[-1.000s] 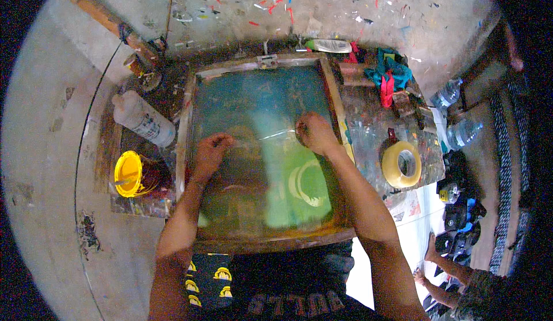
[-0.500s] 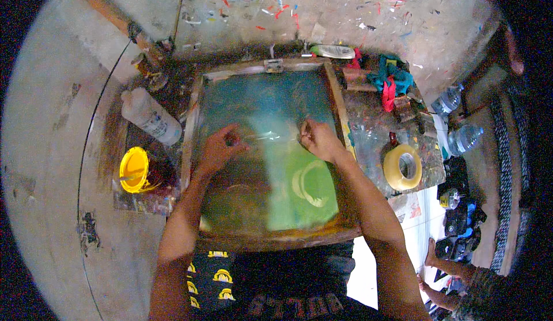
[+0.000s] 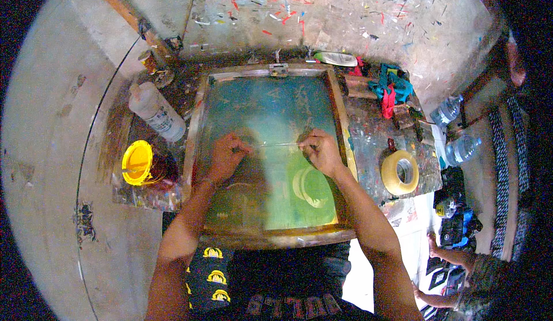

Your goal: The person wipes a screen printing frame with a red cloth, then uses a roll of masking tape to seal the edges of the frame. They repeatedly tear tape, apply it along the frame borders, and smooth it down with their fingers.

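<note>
A wood-framed printing screen (image 3: 299, 197) with green mesh lies in front of me, its rim raised around the mesh. Across its middle, a thin strip of clear tape (image 3: 276, 144) stretches nearly straight between my two hands. My left hand (image 3: 226, 157) pinches the strip's left end between thumb and fingers. At the other end, my right hand (image 3: 324, 153) is closed in a pinch too. Both hands hover over or rest lightly on the mesh; which one, I cannot tell. Pale curved marks show on the mesh below my right hand.
A wide roll of clear tape (image 3: 400, 173) lies on the paint-stained bench to the right. Left of the screen are a white bottle (image 3: 156, 112) and a yellow tub (image 3: 137, 163). A metal hinge clamp (image 3: 279, 70) grips the far rim. Rags (image 3: 391, 87) lie behind right. Another person's legs (image 3: 455, 255) show lower right.
The tape strip now runs straighter between my hands, which have come slightly lower on the screen. My left fingers have closed from a looser curl into a pinch. The whole view has shifted a little.
</note>
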A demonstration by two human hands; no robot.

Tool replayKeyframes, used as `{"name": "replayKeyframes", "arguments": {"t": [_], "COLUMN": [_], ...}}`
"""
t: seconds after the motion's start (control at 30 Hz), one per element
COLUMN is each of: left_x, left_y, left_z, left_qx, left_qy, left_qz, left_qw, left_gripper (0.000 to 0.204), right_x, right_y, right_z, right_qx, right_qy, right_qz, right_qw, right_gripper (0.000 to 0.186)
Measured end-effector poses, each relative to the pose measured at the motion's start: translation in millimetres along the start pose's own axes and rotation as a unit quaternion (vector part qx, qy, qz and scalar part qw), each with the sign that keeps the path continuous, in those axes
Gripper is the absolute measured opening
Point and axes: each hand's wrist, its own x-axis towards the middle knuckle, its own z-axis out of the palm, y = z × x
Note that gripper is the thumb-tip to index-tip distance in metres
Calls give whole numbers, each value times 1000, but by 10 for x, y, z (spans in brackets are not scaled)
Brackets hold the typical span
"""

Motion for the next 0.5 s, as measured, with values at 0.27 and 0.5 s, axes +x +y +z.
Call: {"name": "replayKeyframes", "arguments": {"t": [0.27, 0.5], "left_x": [-65, -247], "left_y": [-54, -70], "left_z": [62, 103], "left_qx": [-66, -43], "left_qy": [-6, 11], "left_qz": [43, 93], "left_qw": [997, 995], "left_gripper": [10, 9], "right_x": [-199, -237], "right_y": [-41, -51], "right_z": [51, 8], "right_qx": [-13, 1], "right_qy": [39, -4], "right_qz": [18, 8], "right_qw": [999, 1000], "right_gripper": [22, 20]}}
